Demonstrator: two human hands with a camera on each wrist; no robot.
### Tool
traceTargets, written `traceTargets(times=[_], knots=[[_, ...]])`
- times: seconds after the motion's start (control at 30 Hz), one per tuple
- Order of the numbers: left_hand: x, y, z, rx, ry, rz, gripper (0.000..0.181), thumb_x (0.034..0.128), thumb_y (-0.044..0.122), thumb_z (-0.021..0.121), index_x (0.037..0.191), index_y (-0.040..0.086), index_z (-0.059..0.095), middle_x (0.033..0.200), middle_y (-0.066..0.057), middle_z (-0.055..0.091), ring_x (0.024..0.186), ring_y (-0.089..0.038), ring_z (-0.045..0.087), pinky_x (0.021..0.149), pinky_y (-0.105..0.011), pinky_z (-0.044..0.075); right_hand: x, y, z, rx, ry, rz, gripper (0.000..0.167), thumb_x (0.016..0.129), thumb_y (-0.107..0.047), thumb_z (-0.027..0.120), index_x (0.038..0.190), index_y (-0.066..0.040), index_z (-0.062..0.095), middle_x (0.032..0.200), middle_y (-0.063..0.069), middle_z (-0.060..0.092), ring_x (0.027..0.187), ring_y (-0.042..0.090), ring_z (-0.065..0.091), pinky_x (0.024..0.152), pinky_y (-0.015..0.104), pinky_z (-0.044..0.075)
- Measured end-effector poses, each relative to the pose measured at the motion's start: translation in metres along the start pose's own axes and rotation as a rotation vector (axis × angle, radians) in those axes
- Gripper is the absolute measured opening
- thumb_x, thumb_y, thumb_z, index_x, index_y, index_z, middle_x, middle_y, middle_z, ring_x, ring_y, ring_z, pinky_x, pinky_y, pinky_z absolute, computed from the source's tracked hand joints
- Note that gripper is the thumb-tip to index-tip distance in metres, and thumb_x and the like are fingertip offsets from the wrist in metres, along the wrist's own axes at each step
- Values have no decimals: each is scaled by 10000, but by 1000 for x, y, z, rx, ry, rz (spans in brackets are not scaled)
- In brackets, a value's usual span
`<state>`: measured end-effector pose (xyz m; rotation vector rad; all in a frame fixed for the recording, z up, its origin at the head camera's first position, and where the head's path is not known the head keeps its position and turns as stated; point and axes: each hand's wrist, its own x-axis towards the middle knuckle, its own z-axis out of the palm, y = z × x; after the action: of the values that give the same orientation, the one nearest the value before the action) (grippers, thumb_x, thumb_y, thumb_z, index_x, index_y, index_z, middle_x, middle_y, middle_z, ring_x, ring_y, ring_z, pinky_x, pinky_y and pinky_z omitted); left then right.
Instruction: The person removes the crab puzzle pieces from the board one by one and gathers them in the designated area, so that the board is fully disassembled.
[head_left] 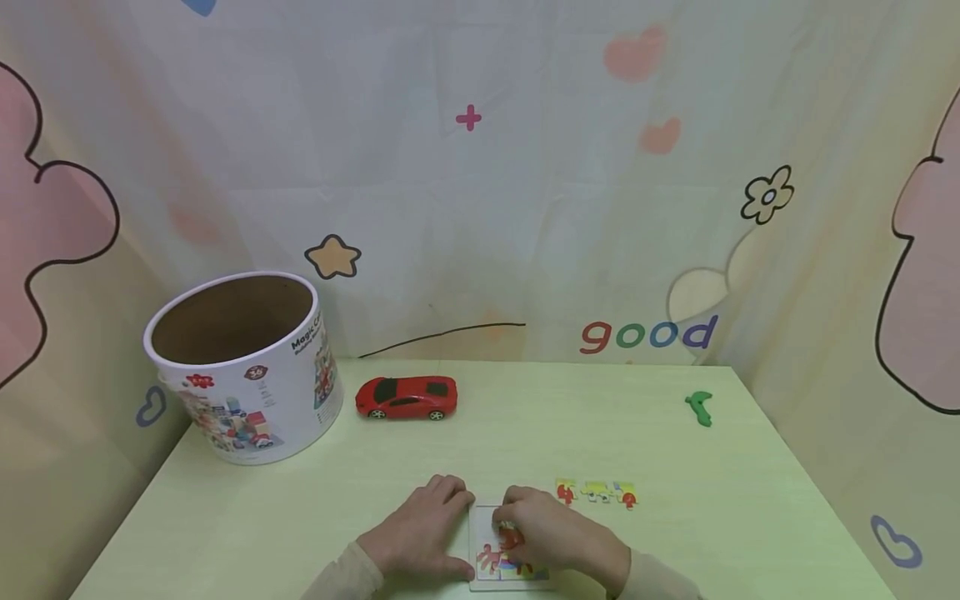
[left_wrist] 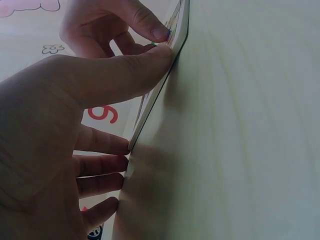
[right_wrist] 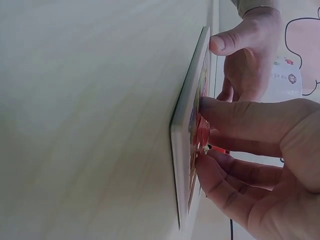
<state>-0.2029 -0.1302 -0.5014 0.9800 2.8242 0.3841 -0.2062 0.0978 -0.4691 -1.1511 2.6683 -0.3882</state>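
Note:
A small puzzle board with a pale rim lies flat at the table's near edge, several colourful pieces set in its lower part. My left hand stands at the board's left side; its thumb and fingertips touch the rim, fingers fairly straight, as the left wrist view shows. Over the board, my right hand pinches a reddish puzzle piece between thumb and fingers, against the board's surface. That hand covers the board's upper right part. Three loose puzzle pieces lie in a row beyond my right hand.
A large white bucket with printed pictures stands at the back left. Beside it is a red toy car. Far right lies a small green curved object. A printed curtain hangs behind the table.

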Motion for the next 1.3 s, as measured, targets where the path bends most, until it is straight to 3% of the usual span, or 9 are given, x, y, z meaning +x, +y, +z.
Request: traceTargets(times=[0.57, 0.9, 1.3], knots=[[0, -1, -1, -20, -32, -43, 845, 723, 733, 667, 1334, 172, 504, 1330, 26, 441, 1207, -163, 408, 1039, -395, 416, 0, 1, -2, 10, -3, 4, 242, 770, -230, 808, 990, -195, 712, 863, -102, 522, 686, 13, 441, 619, 153, 407], [-2, 0, 0, -1, 7, 2, 834, 737, 715, 669, 1326, 147, 510, 1310, 14, 449, 1193, -165, 416, 1024, -389, 420, -2, 2, -1, 14, 10, 4, 249, 742, -226, 810, 963, -184, 703, 841, -101, 518, 653, 12, 432, 587, 154, 395], [-2, -1, 2, -9, 7, 8, 830, 739, 714, 668, 1326, 149, 508, 1312, 12, 448, 1197, -167, 417, 1022, -392, 422, -4, 2, -5, 65, 17, -11, 219, 748, -212, 796, 937, -176, 692, 844, -97, 529, 671, 6, 435, 564, 153, 397]])
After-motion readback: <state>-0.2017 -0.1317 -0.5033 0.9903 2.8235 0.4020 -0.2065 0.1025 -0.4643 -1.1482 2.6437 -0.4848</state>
